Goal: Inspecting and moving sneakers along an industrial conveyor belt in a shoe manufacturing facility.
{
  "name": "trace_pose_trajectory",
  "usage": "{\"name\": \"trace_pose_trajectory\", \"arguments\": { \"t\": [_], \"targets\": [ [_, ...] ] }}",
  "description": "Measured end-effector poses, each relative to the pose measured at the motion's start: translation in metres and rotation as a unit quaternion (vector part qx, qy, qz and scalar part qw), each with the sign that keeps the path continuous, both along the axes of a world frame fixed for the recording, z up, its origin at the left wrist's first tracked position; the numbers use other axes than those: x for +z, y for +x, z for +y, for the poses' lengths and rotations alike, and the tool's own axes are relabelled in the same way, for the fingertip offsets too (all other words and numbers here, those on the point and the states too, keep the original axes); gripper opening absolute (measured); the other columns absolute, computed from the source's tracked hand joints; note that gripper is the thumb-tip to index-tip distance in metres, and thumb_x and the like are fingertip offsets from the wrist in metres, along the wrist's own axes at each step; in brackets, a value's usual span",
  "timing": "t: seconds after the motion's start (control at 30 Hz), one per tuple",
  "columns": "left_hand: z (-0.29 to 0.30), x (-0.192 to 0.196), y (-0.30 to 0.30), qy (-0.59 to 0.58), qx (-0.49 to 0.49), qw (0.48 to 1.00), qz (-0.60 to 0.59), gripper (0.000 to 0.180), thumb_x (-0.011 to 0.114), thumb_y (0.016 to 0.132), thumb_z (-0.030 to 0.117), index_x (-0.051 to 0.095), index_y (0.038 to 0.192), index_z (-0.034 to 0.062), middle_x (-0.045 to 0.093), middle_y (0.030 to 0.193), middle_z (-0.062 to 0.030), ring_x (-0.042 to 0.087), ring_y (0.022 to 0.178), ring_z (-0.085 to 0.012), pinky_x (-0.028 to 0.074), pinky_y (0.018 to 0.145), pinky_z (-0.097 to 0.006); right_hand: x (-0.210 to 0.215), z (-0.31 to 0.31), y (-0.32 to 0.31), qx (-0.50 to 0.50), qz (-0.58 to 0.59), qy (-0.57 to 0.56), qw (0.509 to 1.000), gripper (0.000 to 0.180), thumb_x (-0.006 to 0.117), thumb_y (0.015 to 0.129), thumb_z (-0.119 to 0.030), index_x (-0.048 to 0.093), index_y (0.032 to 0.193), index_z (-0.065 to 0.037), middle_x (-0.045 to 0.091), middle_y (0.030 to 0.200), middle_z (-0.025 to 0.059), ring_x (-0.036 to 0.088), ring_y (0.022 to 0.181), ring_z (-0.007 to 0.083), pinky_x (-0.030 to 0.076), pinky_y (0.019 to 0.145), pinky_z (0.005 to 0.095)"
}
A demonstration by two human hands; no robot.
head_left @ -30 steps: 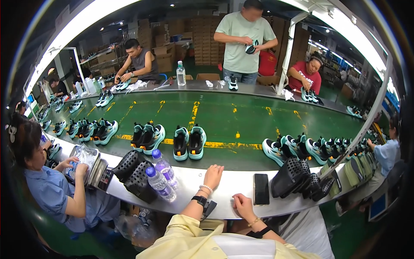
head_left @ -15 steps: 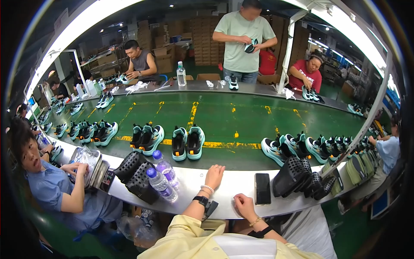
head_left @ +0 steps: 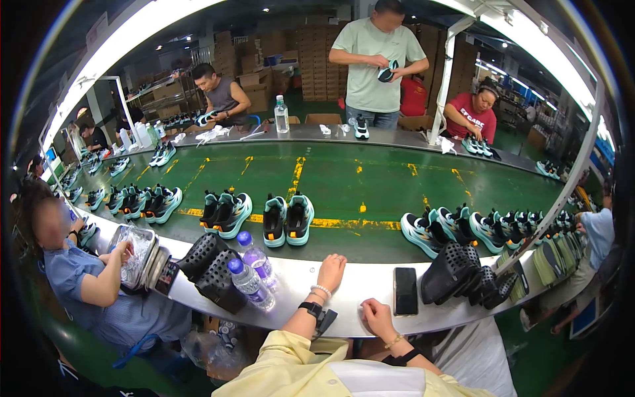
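My left hand [head_left: 331,272] lies on the metal ledge [head_left: 344,304] beside the green belt, fingers loosely bent and holding nothing. My right hand [head_left: 378,317] is curled into a loose fist nearer the ledge's front edge, with nothing visible in it. Just right of it lies a dark-screened phone [head_left: 405,291]. Left of my left hand stand two water bottles with purple caps, the nearer bottle [head_left: 251,286] in front of the farther bottle [head_left: 256,259]. Beyond my hands, a pair of black and mint sneakers [head_left: 288,218] stands on the belt.
Black perforated holders stand at both sides, a left holder [head_left: 218,278] and a right holder [head_left: 450,274]. More sneakers [head_left: 426,231] line the belt [head_left: 344,178]. A person in blue [head_left: 99,284] sits at left beside a tray [head_left: 135,255]. Others work across the belt.
My hands stay in place. At left, the person in blue has shifted their head and raised a hand near the tray. Across the belt, the person in grey has moved a shoe slightly.
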State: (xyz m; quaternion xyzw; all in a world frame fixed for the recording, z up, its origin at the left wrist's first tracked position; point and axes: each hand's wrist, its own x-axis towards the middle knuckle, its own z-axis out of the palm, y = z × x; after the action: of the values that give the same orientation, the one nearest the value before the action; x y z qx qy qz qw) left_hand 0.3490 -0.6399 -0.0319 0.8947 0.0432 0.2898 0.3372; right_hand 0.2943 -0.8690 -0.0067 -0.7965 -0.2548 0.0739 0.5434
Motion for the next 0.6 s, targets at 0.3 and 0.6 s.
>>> {"name": "trace_pose_trajectory", "arguments": {
  "t": [0.3,0.6],
  "targets": [
    [0.001,-0.003,0.002,-0.024,0.003,1.0,0.012,0.018,0.06,0.09,0.015,0.068,0.087,-0.001,0.065,0.089,-0.0151,0.06,0.092,-0.0334,0.048,0.084,-0.042,0.004,0.0,-0.001,0.001,-0.001,0.0,1.0,0.016,0.058,0.094,-0.012,0.067,0.09,0.001,0.062,0.057,0.0087,0.06,0.051,0.0128,0.045,0.051,0.0271],
    [0.008,-0.005,-0.005,-0.057,0.0,0.998,0.002,0.017,0.061,0.09,0.014,0.069,0.087,-0.0005,0.067,0.091,-0.0166,0.061,0.092,-0.0344,0.048,0.085,-0.042,-0.01,0.005,-0.003,-0.004,0.016,0.012,1.0,0.016,0.058,0.093,-0.009,0.066,0.087,0.003,0.061,0.057,0.0075,0.058,0.05,0.0109,0.044,0.048,0.0262]
  ]
}}
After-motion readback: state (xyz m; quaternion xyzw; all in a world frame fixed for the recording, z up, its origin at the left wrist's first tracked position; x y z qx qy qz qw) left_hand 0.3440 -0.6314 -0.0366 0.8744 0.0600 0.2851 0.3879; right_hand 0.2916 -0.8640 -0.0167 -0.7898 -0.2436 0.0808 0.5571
